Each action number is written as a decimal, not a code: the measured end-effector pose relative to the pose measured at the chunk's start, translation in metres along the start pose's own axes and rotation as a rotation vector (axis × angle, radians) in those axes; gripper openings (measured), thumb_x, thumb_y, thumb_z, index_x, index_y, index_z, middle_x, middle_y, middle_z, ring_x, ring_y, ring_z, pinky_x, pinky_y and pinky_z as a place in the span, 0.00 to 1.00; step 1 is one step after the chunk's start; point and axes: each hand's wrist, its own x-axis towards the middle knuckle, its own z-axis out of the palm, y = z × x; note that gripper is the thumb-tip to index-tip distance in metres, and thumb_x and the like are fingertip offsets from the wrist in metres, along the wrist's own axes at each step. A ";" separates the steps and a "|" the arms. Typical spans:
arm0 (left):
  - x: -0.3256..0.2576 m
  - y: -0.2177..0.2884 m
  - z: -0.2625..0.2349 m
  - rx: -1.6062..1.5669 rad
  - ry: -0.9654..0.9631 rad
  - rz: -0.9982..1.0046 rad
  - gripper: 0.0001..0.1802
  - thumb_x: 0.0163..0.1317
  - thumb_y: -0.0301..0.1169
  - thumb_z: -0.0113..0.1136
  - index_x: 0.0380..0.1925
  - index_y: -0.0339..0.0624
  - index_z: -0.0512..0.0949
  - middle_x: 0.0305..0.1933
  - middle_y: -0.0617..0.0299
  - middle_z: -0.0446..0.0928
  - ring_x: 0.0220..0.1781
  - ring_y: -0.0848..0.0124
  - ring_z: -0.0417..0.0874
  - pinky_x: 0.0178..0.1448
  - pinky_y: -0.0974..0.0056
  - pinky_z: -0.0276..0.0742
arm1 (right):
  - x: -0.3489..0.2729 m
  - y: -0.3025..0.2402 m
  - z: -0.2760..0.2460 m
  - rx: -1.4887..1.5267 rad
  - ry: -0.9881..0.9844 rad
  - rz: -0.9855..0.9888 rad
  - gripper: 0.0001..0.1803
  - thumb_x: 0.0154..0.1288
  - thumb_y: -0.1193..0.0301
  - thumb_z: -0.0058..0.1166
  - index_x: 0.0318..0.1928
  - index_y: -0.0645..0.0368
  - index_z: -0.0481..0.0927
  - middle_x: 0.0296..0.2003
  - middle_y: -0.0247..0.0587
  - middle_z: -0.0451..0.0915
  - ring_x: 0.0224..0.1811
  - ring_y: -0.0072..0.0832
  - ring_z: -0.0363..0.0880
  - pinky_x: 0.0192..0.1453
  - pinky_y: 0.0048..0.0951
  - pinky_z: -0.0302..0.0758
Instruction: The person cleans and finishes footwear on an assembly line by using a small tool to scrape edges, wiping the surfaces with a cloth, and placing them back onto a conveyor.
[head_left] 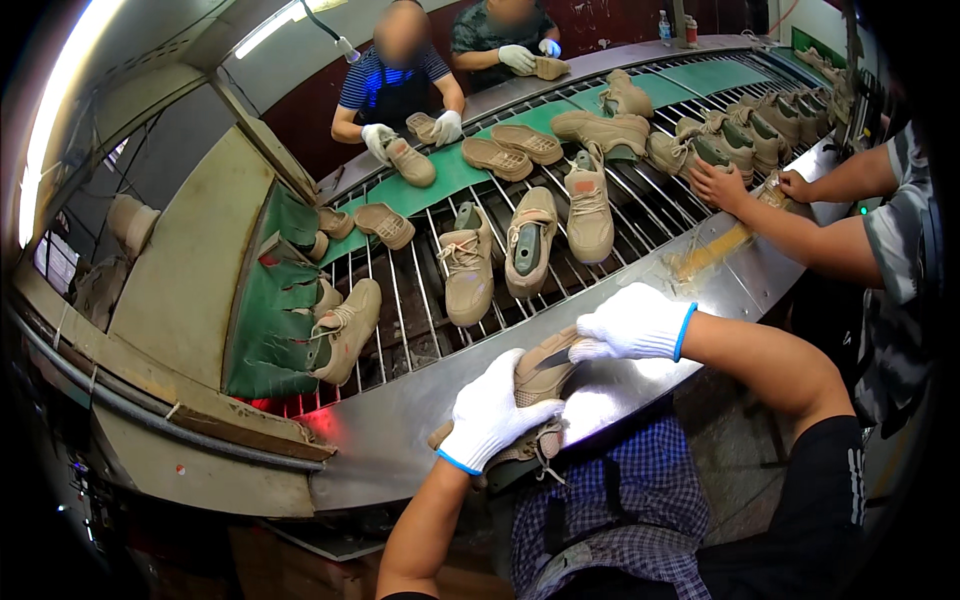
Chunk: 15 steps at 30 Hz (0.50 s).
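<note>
Over the steel ledge in front of me, my left hand [497,410], in a white knit glove with a blue cuff, is closed around a tan lace-up shoe [546,380]. The shoe is tipped so its sole faces up, with the laces hanging below. My right hand [636,324], gloved the same way, has its fingers pressed together at the sole's edge. A dark, pointed sliver [556,359] lies over the sole at those fingertips; whether it is a tool or part of the shoe I cannot tell.
Beyond the ledge, a curved rack of metal rods [405,300] carries several tan shoes and a green strip [440,190] with loose soles [497,158]. A green flap curtain [265,300] hangs at the left. Two gloved co-workers work opposite; another person's bare hand [718,184] touches shoes at right.
</note>
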 end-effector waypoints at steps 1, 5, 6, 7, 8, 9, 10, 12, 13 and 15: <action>-0.001 0.000 -0.001 -0.002 0.003 -0.002 0.54 0.49 0.63 0.82 0.69 0.42 0.73 0.60 0.43 0.85 0.59 0.47 0.89 0.65 0.51 0.85 | 0.000 0.003 0.003 0.004 0.010 0.002 0.31 0.80 0.38 0.47 0.41 0.52 0.86 0.25 0.50 0.84 0.28 0.51 0.87 0.34 0.51 0.83; 0.000 -0.007 0.003 0.020 0.051 0.022 0.54 0.49 0.63 0.82 0.69 0.42 0.73 0.59 0.43 0.86 0.59 0.46 0.89 0.65 0.51 0.84 | -0.025 0.040 0.029 0.037 0.071 0.165 0.29 0.81 0.39 0.46 0.46 0.51 0.85 0.30 0.51 0.87 0.32 0.52 0.89 0.38 0.52 0.84; 0.000 -0.008 0.005 0.029 0.076 0.039 0.54 0.49 0.63 0.82 0.69 0.41 0.73 0.59 0.43 0.86 0.59 0.46 0.89 0.65 0.51 0.84 | -0.037 0.054 0.038 0.051 0.106 0.273 0.28 0.81 0.40 0.46 0.49 0.51 0.84 0.34 0.53 0.88 0.36 0.53 0.89 0.42 0.52 0.84; -0.001 -0.005 0.006 0.029 0.063 0.044 0.54 0.49 0.63 0.82 0.69 0.41 0.73 0.59 0.43 0.86 0.60 0.46 0.89 0.65 0.51 0.84 | -0.050 0.068 0.051 0.009 0.085 0.412 0.28 0.81 0.41 0.48 0.49 0.52 0.84 0.35 0.55 0.89 0.38 0.55 0.90 0.46 0.52 0.85; -0.003 -0.004 0.004 0.039 0.050 0.048 0.54 0.49 0.63 0.82 0.69 0.41 0.73 0.59 0.43 0.86 0.60 0.46 0.89 0.66 0.51 0.84 | -0.066 0.072 0.065 0.094 0.175 0.516 0.26 0.81 0.43 0.50 0.49 0.53 0.84 0.35 0.54 0.89 0.38 0.54 0.90 0.46 0.51 0.85; -0.001 -0.003 0.001 0.054 0.039 0.058 0.54 0.49 0.62 0.82 0.69 0.41 0.73 0.59 0.43 0.86 0.60 0.46 0.89 0.66 0.51 0.83 | -0.079 0.069 0.081 0.182 0.272 0.620 0.24 0.80 0.45 0.52 0.49 0.54 0.84 0.34 0.53 0.89 0.37 0.54 0.89 0.46 0.50 0.85; 0.003 0.001 -0.003 0.056 -0.012 0.038 0.54 0.49 0.61 0.82 0.70 0.41 0.73 0.63 0.43 0.83 0.65 0.46 0.85 0.70 0.50 0.81 | -0.085 0.063 0.100 0.341 0.524 0.679 0.23 0.80 0.47 0.54 0.49 0.54 0.84 0.34 0.53 0.89 0.37 0.52 0.90 0.46 0.48 0.85; 0.007 0.008 0.004 0.138 0.050 0.166 0.53 0.51 0.61 0.80 0.70 0.39 0.72 0.66 0.42 0.80 0.67 0.46 0.83 0.69 0.49 0.81 | -0.093 0.043 0.114 0.589 0.718 0.872 0.19 0.80 0.52 0.56 0.51 0.54 0.84 0.35 0.52 0.89 0.39 0.47 0.91 0.47 0.43 0.86; 0.012 0.011 0.006 0.184 0.086 0.236 0.53 0.51 0.60 0.79 0.70 0.38 0.72 0.67 0.42 0.79 0.68 0.46 0.82 0.69 0.49 0.81 | -0.092 0.026 0.102 0.751 0.721 0.816 0.23 0.77 0.48 0.58 0.53 0.54 0.84 0.38 0.52 0.90 0.42 0.47 0.91 0.49 0.42 0.86; 0.025 0.029 0.018 0.334 0.141 0.342 0.50 0.55 0.57 0.77 0.70 0.38 0.71 0.65 0.44 0.79 0.64 0.46 0.83 0.65 0.47 0.82 | -0.086 0.027 0.115 0.495 0.620 0.718 0.27 0.74 0.44 0.59 0.55 0.53 0.83 0.39 0.50 0.90 0.43 0.48 0.91 0.51 0.43 0.86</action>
